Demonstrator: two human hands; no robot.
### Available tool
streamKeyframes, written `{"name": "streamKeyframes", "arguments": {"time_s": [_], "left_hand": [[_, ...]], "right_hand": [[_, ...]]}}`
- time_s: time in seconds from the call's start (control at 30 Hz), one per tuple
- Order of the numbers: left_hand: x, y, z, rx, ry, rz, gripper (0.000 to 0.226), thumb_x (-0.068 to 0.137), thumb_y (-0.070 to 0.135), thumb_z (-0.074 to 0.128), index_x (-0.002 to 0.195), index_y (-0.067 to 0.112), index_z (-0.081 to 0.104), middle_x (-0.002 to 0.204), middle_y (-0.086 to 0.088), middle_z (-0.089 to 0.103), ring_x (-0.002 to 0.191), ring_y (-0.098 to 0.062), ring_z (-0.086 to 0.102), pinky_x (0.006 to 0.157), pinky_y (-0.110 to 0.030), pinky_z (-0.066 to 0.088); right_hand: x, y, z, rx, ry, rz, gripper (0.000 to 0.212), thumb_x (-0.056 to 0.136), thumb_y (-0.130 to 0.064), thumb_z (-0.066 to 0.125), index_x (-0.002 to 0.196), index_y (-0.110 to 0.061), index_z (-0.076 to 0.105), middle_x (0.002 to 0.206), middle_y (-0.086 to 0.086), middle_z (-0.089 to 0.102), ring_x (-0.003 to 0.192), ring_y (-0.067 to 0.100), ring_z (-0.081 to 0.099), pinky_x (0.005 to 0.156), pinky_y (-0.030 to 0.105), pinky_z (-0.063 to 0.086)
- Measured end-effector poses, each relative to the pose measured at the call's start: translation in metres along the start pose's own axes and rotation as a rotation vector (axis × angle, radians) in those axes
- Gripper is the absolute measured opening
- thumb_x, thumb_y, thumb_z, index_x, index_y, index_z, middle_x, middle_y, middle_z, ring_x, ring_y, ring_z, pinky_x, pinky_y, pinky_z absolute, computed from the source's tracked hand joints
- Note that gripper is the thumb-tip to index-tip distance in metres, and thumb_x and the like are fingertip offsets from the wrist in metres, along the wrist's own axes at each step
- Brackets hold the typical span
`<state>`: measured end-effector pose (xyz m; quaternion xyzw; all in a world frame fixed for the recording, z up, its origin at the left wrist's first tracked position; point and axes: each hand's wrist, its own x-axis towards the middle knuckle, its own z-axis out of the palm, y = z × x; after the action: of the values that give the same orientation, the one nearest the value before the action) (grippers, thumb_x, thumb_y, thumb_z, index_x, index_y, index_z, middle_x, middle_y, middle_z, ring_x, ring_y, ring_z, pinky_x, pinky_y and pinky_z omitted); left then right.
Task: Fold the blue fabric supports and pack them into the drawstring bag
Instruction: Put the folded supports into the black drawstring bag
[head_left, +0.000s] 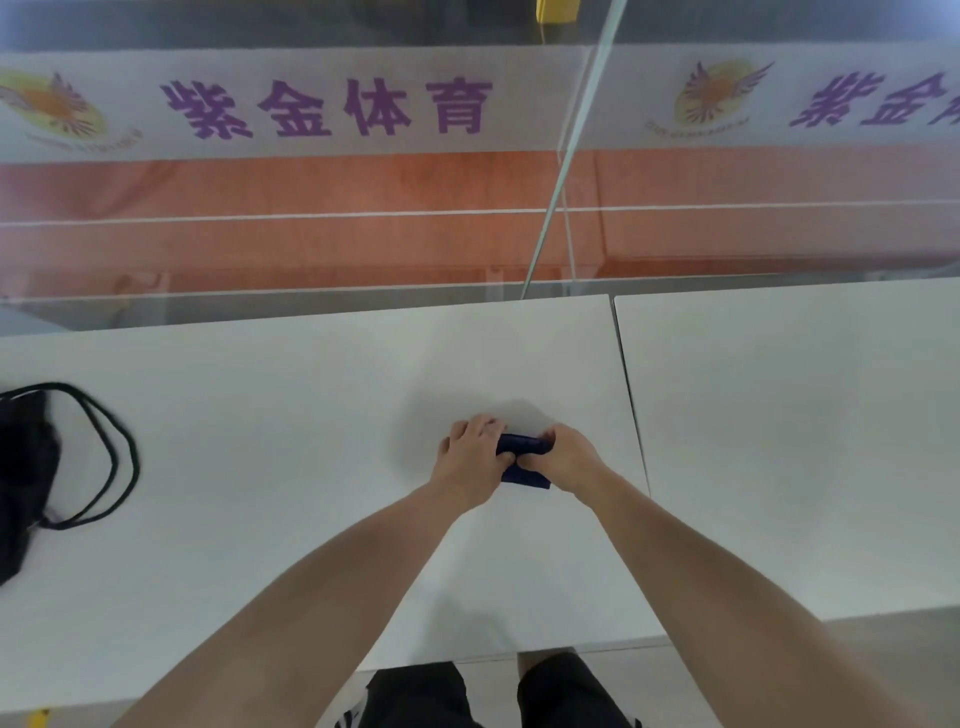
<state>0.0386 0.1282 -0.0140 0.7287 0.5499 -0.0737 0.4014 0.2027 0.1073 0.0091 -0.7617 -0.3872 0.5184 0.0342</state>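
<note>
Both hands are closed on a small, dark blue folded fabric support (524, 460), which is pressed between them on the white tabletop (260, 415). The left hand (475, 457) is curled over the fabric's left end, fingers bent down onto it; the right hand (563, 457) is clamped on its right end, thumb tucked toward the middle. A black drawstring bag (23, 483) is seen well apart at the table's far left edge, its black cord loops (111, 457) lying loose beside it.
</note>
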Motion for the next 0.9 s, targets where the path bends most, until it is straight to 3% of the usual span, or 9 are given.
{"name": "streamKeyframes", "arguments": {"time_s": [0.17, 0.27, 0.3, 0.4, 0.47, 0.53, 0.7, 0.83, 0.9], "left_hand": [[-0.004, -0.021, -0.019, 0.012, -0.129, 0.091, 0.062, 0.093, 0.039, 0.057, 0.149, 0.022, 0.036, 0.146, 0.002, 0.046, 0.135, -0.022, 0.037, 0.113, -0.041, 0.030], [-0.009, -0.030, -0.044, -0.054, -0.270, 0.129, 0.041, 0.076, 0.035, 0.068, 0.114, 0.022, 0.059, 0.111, 0.000, 0.066, 0.106, -0.028, 0.060, 0.089, -0.044, 0.050], [-0.012, -0.033, -0.052, -0.068, -0.297, 0.150, 0.034, 0.072, 0.035, 0.068, 0.103, 0.021, 0.061, 0.102, 0.000, 0.067, 0.098, -0.029, 0.063, 0.082, -0.043, 0.050], [-0.023, -0.044, -0.078, -0.073, -0.334, 0.172, 0.049, 0.066, 0.043, 0.070, 0.109, 0.020, 0.063, 0.106, 0.003, 0.065, 0.095, -0.021, 0.062, 0.081, -0.036, 0.050], [-0.035, -0.049, -0.095, -0.101, -0.372, 0.170, 0.033, 0.066, 0.038, 0.073, 0.093, 0.023, 0.064, 0.092, 0.004, 0.066, 0.084, -0.020, 0.063, 0.072, -0.034, 0.050], [-0.051, -0.057, -0.110, -0.105, -0.372, 0.153, 0.031, 0.066, 0.037, 0.073, 0.093, 0.025, 0.065, 0.092, 0.003, 0.068, 0.085, -0.020, 0.064, 0.075, -0.034, 0.051], [-0.110, -0.083, -0.129, -0.059, -0.263, 0.123, 0.016, 0.068, 0.029, 0.073, 0.075, 0.028, 0.059, 0.070, 0.012, 0.060, 0.068, -0.014, 0.058, 0.060, -0.027, 0.040], [-0.185, -0.116, -0.138, -0.052, -0.128, 0.046, 0.019, 0.068, 0.018, 0.071, 0.062, 0.026, 0.054, 0.060, 0.013, 0.054, 0.056, -0.008, 0.049, 0.054, -0.024, 0.039], [-0.227, -0.141, -0.141, -0.051, -0.068, 0.020, 0.017, 0.067, 0.019, 0.069, 0.064, 0.026, 0.053, 0.063, 0.010, 0.056, 0.060, -0.011, 0.052, 0.056, -0.025, 0.041]], "right_hand": [[-0.021, -0.005, 0.015, 0.147, 0.009, -0.062, 0.050, 0.079, -0.020, 0.078, 0.120, -0.018, 0.049, 0.104, -0.004, 0.060, 0.094, 0.018, 0.061, 0.072, 0.027, 0.048], [-0.036, -0.013, 0.022, 0.144, -0.010, -0.122, 0.053, 0.078, -0.015, 0.080, 0.122, -0.020, 0.050, 0.106, -0.006, 0.058, 0.095, 0.016, 0.061, 0.079, 0.031, 0.055], [-0.042, -0.017, 0.024, 0.142, -0.012, -0.136, 0.053, 0.078, -0.015, 0.080, 0.122, -0.021, 0.051, 0.109, -0.005, 0.059, 0.097, 0.017, 0.062, 0.083, 0.034, 0.056], [-0.059, -0.033, 0.032, 0.143, -0.003, -0.180, 0.052, 0.079, -0.016, 0.079, 0.122, -0.025, 0.052, 0.116, -0.003, 0.059, 0.101, 0.017, 0.063, 0.086, 0.034, 0.057], [-0.071, -0.047, 0.037, 0.117, -0.003, -0.214, 0.053, 0.079, -0.018, 0.079, 0.123, -0.027, 0.052, 0.119, -0.004, 0.059, 0.101, 0.013, 0.062, 0.087, 0.032, 0.056], [-0.083, -0.062, 0.044, 0.070, -0.015, -0.241, 0.056, 0.079, -0.019, 0.079, 0.127, -0.026, 0.051, 0.121, -0.006, 0.059, 0.101, 0.010, 0.062, 0.086, 0.031, 0.055], [-0.109, -0.105, 0.071, -0.268, -0.143, -0.314, 0.071, 0.080, -0.027, 0.075, 0.143, -0.020, 0.043, 0.129, -0.001, 0.060, 0.111, 0.020, 0.060, 0.082, 0.027, 0.048], [-0.134, -0.147, 0.124, -0.601, -0.300, -0.407, 0.032, 0.079, -0.033, 0.069, 0.105, -0.015, 0.067, 0.100, 0.003, 0.073, 0.096, 0.025, 0.069, 0.072, 0.028, 0.049], [-0.152, -0.167, 0.157, -0.692, -0.334, -0.502, 0.028, 0.079, -0.035, 0.070, 0.100, -0.016, 0.068, 0.094, 0.002, 0.073, 0.090, 0.023, 0.069, 0.071, 0.029, 0.050]]}}
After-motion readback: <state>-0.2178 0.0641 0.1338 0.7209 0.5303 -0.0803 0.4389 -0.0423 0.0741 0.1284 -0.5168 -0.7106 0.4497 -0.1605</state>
